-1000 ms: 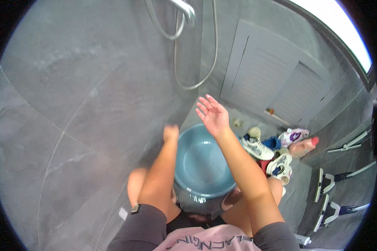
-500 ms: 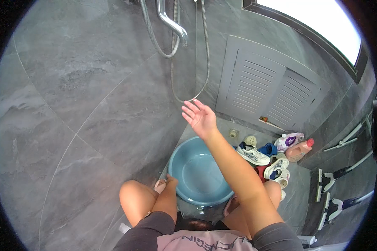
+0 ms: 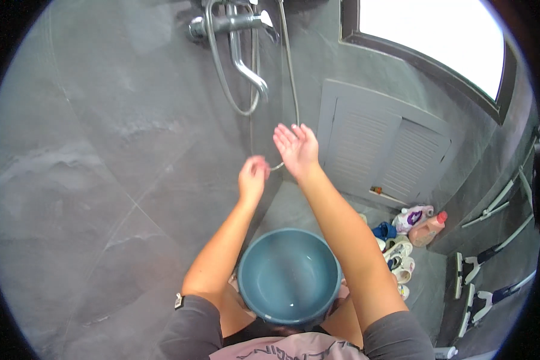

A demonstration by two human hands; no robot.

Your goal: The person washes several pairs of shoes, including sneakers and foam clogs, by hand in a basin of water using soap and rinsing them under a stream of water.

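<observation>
My right hand [image 3: 298, 150] is raised in front of the wall corner, palm up with its fingers stretched out; nothing lies in it. To its left, a little lower, is my left hand [image 3: 254, 174], its fingers smeared by motion, so their grip is unclear. Between the two hands a piece of the metal shower hose [image 3: 277, 166] shows behind them. Below my forearms the blue plastic basin [image 3: 264, 310] sits on the floor between my legs, with water apparently in it.
A chrome mixer tap [image 3: 231, 24] with its spout [image 3: 255, 81] is on the wall ahead. To the right are several shoes [image 3: 400, 246], a pink bottle [image 3: 428, 230], a white and purple pack [image 3: 411, 217], a louvred grey panel [image 3: 366, 141] and floor mops [image 3: 477, 264].
My left hand has risen from beside the basin to near the right hand. The right hand has shifted slightly right. My view has tilted upward, and the basin now sits closer to me.
</observation>
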